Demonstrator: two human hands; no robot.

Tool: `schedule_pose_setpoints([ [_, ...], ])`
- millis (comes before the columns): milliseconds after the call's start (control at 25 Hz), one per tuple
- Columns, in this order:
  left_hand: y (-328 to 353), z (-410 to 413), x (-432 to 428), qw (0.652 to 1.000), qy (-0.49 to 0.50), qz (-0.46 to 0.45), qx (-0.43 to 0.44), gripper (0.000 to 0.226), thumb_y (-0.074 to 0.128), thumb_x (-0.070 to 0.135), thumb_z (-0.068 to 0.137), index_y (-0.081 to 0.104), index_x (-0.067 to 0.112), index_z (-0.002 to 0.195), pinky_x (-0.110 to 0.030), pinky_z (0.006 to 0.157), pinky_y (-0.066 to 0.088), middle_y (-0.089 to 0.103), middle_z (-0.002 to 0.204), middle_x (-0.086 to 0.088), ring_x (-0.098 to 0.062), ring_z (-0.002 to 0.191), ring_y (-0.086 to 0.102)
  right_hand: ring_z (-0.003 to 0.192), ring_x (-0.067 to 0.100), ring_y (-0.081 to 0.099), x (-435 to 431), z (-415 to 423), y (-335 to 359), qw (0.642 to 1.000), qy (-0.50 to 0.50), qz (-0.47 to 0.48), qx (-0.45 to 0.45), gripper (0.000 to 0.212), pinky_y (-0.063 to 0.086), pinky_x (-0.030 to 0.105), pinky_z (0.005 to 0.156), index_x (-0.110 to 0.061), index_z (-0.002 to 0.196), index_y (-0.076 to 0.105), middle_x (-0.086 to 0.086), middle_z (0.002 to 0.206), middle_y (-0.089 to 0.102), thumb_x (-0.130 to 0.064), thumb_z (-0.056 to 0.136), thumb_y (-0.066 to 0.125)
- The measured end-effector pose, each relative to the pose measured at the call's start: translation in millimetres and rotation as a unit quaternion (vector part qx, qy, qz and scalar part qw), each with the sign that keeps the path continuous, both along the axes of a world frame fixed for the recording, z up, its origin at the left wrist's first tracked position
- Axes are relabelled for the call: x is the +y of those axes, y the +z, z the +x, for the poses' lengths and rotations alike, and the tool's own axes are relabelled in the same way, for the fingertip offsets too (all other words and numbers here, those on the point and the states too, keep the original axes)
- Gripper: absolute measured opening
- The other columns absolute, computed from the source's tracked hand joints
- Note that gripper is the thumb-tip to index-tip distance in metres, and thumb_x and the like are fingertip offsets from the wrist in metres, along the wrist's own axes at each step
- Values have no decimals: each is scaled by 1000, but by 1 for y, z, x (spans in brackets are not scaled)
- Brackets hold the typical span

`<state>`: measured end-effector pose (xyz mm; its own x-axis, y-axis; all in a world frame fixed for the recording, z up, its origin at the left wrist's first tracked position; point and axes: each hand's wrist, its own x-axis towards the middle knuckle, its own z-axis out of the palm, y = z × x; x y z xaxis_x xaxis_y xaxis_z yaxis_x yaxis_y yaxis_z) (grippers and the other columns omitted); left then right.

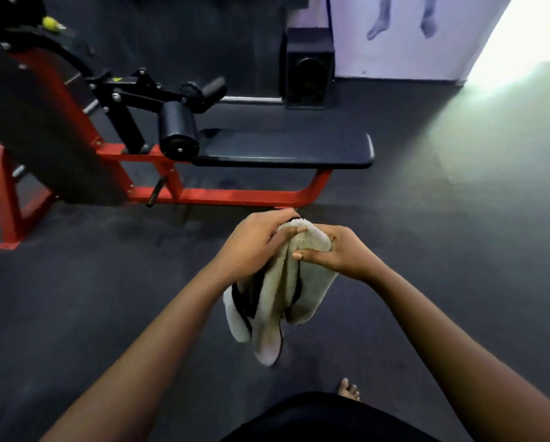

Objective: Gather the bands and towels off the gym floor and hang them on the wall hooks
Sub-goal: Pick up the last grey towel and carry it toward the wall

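Midway, I'd judge: left hand (254, 247) and right hand (334, 253) both clench towel (286, 282), black band (246, 301) tucked in. Bundle hangs off floor (426, 250), bench (283, 148) at 12 o'clock. No hooks visible; hanging remains.

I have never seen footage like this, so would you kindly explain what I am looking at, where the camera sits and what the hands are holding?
There is one picture, taken by a wide-angle camera worn on a person's head, looking forward and down, so both forearms reach in from the bottom. No robot is involved. The left hand and right hand together grip a pale towel at its top, off the floor; it hangs in folds with something black, perhaps a band, bundled in. Below is the dark gym floor, with a bare foot showing. Behind stand a red-framed bench machine and a black speaker by the wall. No hooks are visible.
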<state>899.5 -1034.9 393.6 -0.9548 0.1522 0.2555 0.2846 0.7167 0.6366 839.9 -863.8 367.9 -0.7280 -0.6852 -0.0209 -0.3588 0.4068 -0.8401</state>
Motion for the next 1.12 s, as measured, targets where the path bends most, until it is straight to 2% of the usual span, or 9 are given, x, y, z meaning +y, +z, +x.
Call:
schedule_pose_setpoints([
  [120, 7, -56, 45, 998, 7, 58, 4, 15, 41, 24, 91, 54, 19, 85, -14, 68, 38, 55, 75, 8, 1, 72, 51, 60, -9, 57, 64, -44, -22, 994, -93, 9, -50, 16, 44, 12, 58, -33, 64, 62, -17, 61, 64, -37, 69, 77],
  [320, 3, -141, 124, 990, 0, 123, -75, 32, 38, 40, 89, 51, 12, 85, -30, 71, 40, 54, 75, 2, -9, 73, 51, 53, 14, 52, 180, -108, -62, 968, -174, 167, -73, 40, 37, 16, 46, -19, 51, 48, -3, 55, 52, -39, 79, 68],
  [440, -25, -179, 171, 986, -39, -73, -142, 51, 47, 61, 80, 43, 26, 117, -37, 80, 47, 63, 97, 1, -18, 90, 62, 78, 20, 61, 245, -143, -46, 965, -190, 181, -25, 20, 40, 24, 64, -10, 68, 63, 3, 74, 62, -23, 82, 56],
  [520, -58, -201, 192, 946, -75, -273, -155, 66, 51, 67, 70, 32, 40, 128, -40, 83, 48, 60, 111, 5, -21, 101, 61, 83, 17, 59, 280, -167, -26, 968, -190, 166, 1, 14, 41, 24, 66, -6, 81, 67, 3, 79, 65, -11, 82, 54],
  [600, -80, -229, 206, 930, -86, -308, -180, 42, 49, 48, 80, 48, 36, 120, -38, 82, 46, 58, 110, 1, -26, 106, 59, 70, 14, 54, 300, -187, -7, 969, -144, 200, 30, 18, 36, 17, 54, -12, 66, 59, -3, 63, 58, -12, 83, 55],
  [760, -91, -319, 237, 943, -126, -30, -307, 31, 48, 40, 68, 65, 27, 91, -35, 85, 48, 65, 96, 1, -8, 93, 62, 67, 16, 49, 342, -262, -8, 955, -95, 279, 13, 29, 33, 28, 56, -15, 61, 48, -1, 62, 50, -27, 86, 58],
  [960, -65, -431, 281, 868, -196, 234, -392, 65, 81, 52, 49, 67, 19, 103, -18, 79, 52, 72, 98, 3, -7, 93, 64, 86, 18, 59, 409, -376, -28, 941, -113, 312, -67, 19, 42, 28, 71, -15, 85, 60, 4, 90, 63, -34, 83, 64],
  [1040, -52, -479, 310, 830, -214, 305, -415, 63, 78, 50, 57, 64, 16, 108, -14, 73, 52, 71, 97, 3, -6, 90, 64, 104, 16, 59, 427, -419, -31, 954, -113, 263, -90, 38, 47, 27, 87, -19, 110, 59, -1, 110, 63, -35, 77, 70],
  [1120, -45, -527, 348, 833, -220, 316, -398, 39, 66, 37, 75, 64, 13, 106, -13, 71, 50, 68, 95, 4, -5, 87, 61, 114, 5, 53, 430, -459, -24, 977, -112, 145, -109, 66, 42, 12, 96, -26, 128, 46, -9, 124, 55, -31, 71, 78],
])
